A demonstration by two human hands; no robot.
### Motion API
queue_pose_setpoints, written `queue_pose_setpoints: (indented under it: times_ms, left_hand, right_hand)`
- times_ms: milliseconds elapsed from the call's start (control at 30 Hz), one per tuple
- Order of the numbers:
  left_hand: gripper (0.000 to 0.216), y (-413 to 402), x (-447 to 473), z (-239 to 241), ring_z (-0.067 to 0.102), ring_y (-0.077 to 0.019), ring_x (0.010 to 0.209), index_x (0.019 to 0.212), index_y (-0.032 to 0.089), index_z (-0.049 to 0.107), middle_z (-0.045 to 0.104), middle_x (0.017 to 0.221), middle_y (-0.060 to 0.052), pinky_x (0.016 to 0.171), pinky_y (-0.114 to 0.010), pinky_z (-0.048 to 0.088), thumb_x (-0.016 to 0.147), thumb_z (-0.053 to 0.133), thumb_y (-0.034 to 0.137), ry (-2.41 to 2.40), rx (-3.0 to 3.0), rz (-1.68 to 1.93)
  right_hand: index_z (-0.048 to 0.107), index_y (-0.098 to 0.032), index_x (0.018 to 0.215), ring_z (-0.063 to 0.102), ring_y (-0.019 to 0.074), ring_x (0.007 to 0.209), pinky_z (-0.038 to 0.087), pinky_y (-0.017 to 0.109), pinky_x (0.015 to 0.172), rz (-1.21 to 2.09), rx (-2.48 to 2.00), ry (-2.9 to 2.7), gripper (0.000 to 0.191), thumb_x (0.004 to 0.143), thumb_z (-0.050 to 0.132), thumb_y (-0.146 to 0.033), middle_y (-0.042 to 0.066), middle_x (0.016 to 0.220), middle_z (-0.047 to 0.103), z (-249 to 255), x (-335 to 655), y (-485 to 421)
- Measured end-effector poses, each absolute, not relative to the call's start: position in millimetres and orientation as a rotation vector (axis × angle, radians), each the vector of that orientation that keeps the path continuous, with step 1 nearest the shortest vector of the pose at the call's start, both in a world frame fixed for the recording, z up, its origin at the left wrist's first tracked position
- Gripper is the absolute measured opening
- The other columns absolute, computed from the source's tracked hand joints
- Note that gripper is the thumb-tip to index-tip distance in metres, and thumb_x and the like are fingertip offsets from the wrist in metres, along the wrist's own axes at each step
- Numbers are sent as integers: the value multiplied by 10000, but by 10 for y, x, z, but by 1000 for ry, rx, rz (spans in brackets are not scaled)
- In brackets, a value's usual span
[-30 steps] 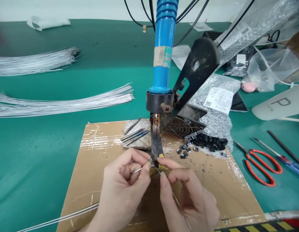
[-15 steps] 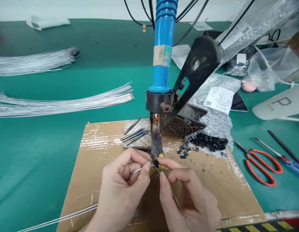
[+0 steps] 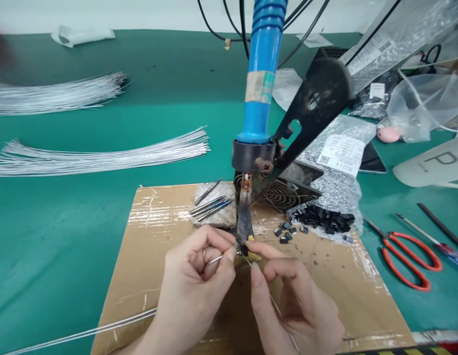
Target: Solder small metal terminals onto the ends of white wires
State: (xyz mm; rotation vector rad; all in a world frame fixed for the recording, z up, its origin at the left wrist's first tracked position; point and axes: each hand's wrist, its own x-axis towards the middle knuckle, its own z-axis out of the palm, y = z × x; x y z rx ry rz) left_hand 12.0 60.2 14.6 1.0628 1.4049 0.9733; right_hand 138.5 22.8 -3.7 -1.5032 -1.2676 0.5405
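Observation:
My left hand (image 3: pixel 199 283) is closed in a pinch on a thin white cable (image 3: pixel 127 320), whose end sits right at the tip of a soldering iron (image 3: pixel 264 74). The iron is clamped tip-down in a black metal bracket (image 3: pixel 313 106). Between the thumb and fingers of my right hand (image 3: pixel 300 301) runs a thin solder wire (image 3: pixel 275 308), its far end reaching the same spot under the tip. The fingertips hide most of the joint, so the small part there cannot be made out.
Beneath my hands lies a cardboard sheet (image 3: pixel 140 241). Spare iron tips (image 3: pixel 212 209) rest on a grey pad. Small black connectors (image 3: pixel 323 219) spill from a bubble-wrap bag (image 3: pixel 345 148). Red-handled cutters (image 3: pixel 413 259) and a screwdriver (image 3: pixel 428 236) lie right; white cable bundles (image 3: pixel 103 160) lie left.
The whole view has shifted slightly, so the scene sits a little farther right. Both hands keep nearly the same hold and place at the iron's tip.

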Motion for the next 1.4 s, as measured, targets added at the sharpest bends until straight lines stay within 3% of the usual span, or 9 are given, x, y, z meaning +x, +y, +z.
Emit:
queue_pose_setpoints:
  times_ms: [267,467,667,933,1200,1300,1400]
  left_hand:
    - [162,610,111,163,607,-77,592,697,192,656,685,719,12,514,-143,412,850,698,223,1440,1141,1015]
    - [154,607,105,151,559,-59,539,685,182,658,707,760,-1,463,-140,363,828,707,213,1440,1117,1044]
    - [158,608,133,141,368,-13,450,698,163,635,665,737,12,442,-134,278,808,736,216,1414,1037,1008]
    - [164,606,129,122,356,-9,458,709,156,628,637,726,25,450,-124,276,816,728,230,1404,1025,1008]
    - [158,609,124,126,370,-18,457,698,172,623,639,748,21,447,-147,283,804,720,239,1446,1019,1015]
    - [191,608,148,146,344,-39,452,690,181,597,562,638,46,440,-158,252,808,726,256,1431,1013,950]
    - [214,583,149,115,286,-62,461,704,195,575,432,534,85,448,-173,207,839,708,294,1416,1036,856]
  right_hand:
    - [617,-253,794,786,84,811,593,129,789,577,-1460,-1223,156,883,691,-149,-58,1059,822,-39,1367,223]
    - [624,-265,796,776,76,796,581,122,775,565,-1481,-1219,153,890,692,-165,-69,1044,823,-42,1363,217]
    - [621,-283,781,783,86,781,582,145,774,539,-1581,-1237,154,911,687,-233,-77,1029,834,-7,1376,212]
    - [621,-271,765,784,118,704,615,189,708,525,-1531,-1267,159,890,690,-201,-39,1002,841,-42,1396,243]
    - [607,-265,785,789,136,751,620,221,758,589,-1473,-1260,159,900,678,-181,-26,1029,829,-61,1407,236]
    - [616,-273,922,787,139,906,589,205,802,628,-1495,-1243,75,961,632,-211,-15,1053,810,-94,1444,238]
    - [615,-259,1075,736,135,852,551,223,776,626,-1577,-1347,113,1054,508,-228,-2,941,748,-142,1502,263]
